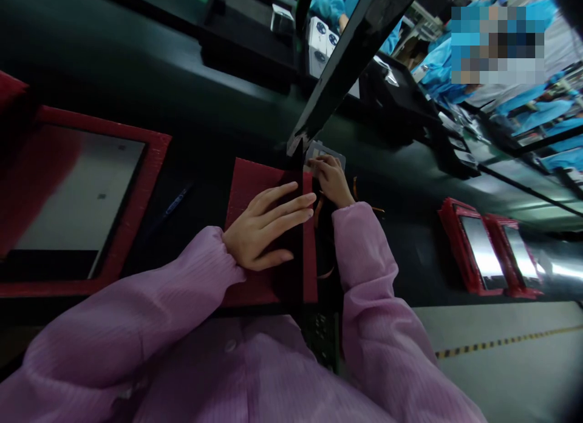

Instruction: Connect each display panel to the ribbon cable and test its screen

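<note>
My left hand [271, 226] lies with its fingers stretched out over a dark panel on a red mat [246, 180]. Whether the palm touches the panel I cannot tell. Just beyond the mat's far right corner, my right hand [332, 177] reaches to a small pale grey box [339, 158] at the foot of a metal post. Its fingers are bent and pressed together at the box, and what they pinch is too small to make out. Thin orange flex strips [319, 210] lie beside the mat, below the right wrist.
On the left is a red-framed screen panel [116, 168], with a dark pen [177, 200] beside it. A slanted black post [337, 65] rises behind my hands. Stacks of red-edged panels [483, 253] lie to the right. Black trays [248, 47] and co-workers in blue are across the bench.
</note>
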Demonstrator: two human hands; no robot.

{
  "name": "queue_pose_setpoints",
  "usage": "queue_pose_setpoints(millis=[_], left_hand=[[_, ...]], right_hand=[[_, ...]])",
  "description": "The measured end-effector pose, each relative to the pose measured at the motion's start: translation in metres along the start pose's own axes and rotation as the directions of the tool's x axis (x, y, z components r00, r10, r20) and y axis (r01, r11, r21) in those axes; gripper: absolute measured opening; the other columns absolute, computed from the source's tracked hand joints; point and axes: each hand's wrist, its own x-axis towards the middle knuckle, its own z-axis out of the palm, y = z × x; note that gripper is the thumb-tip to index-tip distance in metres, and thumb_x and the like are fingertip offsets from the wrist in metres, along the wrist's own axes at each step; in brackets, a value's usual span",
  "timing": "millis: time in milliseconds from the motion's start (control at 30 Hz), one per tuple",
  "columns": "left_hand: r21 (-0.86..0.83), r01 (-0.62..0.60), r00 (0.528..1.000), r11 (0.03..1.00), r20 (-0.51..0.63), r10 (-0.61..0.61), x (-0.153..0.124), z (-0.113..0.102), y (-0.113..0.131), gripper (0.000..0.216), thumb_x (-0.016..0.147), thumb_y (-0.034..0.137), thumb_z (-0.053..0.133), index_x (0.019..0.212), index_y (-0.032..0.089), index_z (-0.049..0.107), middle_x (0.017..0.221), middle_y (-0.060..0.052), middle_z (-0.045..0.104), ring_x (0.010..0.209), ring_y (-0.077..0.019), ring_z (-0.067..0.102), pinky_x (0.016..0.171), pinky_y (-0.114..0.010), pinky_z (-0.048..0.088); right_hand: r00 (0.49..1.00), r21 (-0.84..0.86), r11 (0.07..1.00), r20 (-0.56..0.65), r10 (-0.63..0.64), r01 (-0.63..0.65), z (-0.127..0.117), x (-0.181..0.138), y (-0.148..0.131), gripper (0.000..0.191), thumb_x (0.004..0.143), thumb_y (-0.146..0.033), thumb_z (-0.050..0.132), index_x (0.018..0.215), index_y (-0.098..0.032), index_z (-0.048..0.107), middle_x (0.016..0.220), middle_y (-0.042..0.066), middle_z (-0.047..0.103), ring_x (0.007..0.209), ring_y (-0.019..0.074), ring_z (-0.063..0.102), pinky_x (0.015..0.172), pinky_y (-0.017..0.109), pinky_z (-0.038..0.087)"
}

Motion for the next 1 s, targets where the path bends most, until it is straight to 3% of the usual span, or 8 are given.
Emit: queue_pose_setpoints(millis=[333,467,567,700,833,1000], left_hand=[[-0.034,-0.010,1.000,0.999,0.002,0.010,0.000,-0.002,-0.002,0.069,0.098,0.060,0.029,0.148,0.012,0.036,0.147,-0.020,0.047,0.149,-0.0302,0.025,0.117,-0.053,0.029],[-0.017,0.008,0.999,1.000,0.049,-0.007,-0.001,-0.004,-0.001,0.071,0.097,0.061,0.030,0.152,0.017,0.028,0.152,-0.016,0.042,0.150,-0.0304,0.021,0.117,-0.055,0.030],[0.000,0.007,0.998,1.000,0.061,-0.007,-0.002,-0.004,0.000,0.071,0.096,0.061,0.030,0.154,0.020,0.024,0.159,-0.014,0.030,0.151,-0.0315,0.016,0.117,-0.057,0.029],[0.010,0.050,0.998,0.999,0.025,-0.050,-0.002,-0.001,0.002,0.068,0.096,0.063,0.027,0.152,0.023,0.031,0.164,-0.013,0.013,0.151,-0.0332,0.016,0.117,-0.058,0.029],[0.009,0.081,0.995,0.997,0.057,-0.081,-0.003,0.002,0.003,0.070,0.094,0.065,0.033,0.147,0.020,0.041,0.163,-0.016,0.009,0.150,-0.0362,0.016,0.117,-0.059,0.027],[-0.067,0.216,0.972,0.974,0.113,-0.207,-0.003,0.002,0.005,0.074,0.092,0.071,0.028,0.145,0.021,0.044,0.161,-0.014,0.010,0.150,-0.0322,0.015,0.120,-0.054,0.024]], right_hand=[[1.000,0.013,1.000,0.005,0.012,-0.012,0.000,0.002,-0.002,0.036,0.094,-0.022,0.042,0.115,-0.019,0.070,0.118,0.013,0.063,0.112,0.0284,0.054,0.104,0.049,0.042],[0.998,0.011,0.999,-0.031,0.046,-0.045,-0.017,0.005,-0.015,0.032,0.095,-0.029,0.044,0.112,-0.020,0.070,0.118,0.012,0.064,0.117,0.0299,0.054,0.106,0.052,0.040],[0.992,0.194,0.978,-0.081,0.099,-0.082,-0.047,0.003,-0.045,0.033,0.097,-0.038,0.045,0.119,-0.024,0.066,0.124,0.008,0.064,0.121,0.0282,0.055,0.107,0.051,0.043],[0.998,0.638,0.767,0.049,0.046,-0.066,-0.081,-0.007,-0.097,0.050,0.099,-0.052,0.040,0.145,-0.032,0.040,0.149,0.005,0.048,0.139,0.0226,0.044,0.113,0.046,0.041],[0.994,0.689,0.723,0.105,-0.026,-0.054,-0.082,-0.016,-0.125,0.070,0.091,-0.056,0.055,0.151,-0.038,0.025,0.159,0.004,0.033,0.148,0.0214,0.028,0.120,0.049,0.030],[0.989,0.686,0.715,0.135,0.054,-0.133,-0.071,-0.013,-0.128,0.068,0.088,-0.042,0.064,0.147,-0.043,0.031,0.157,0.001,0.036,0.145,0.0222,0.035,0.119,0.051,0.032]])
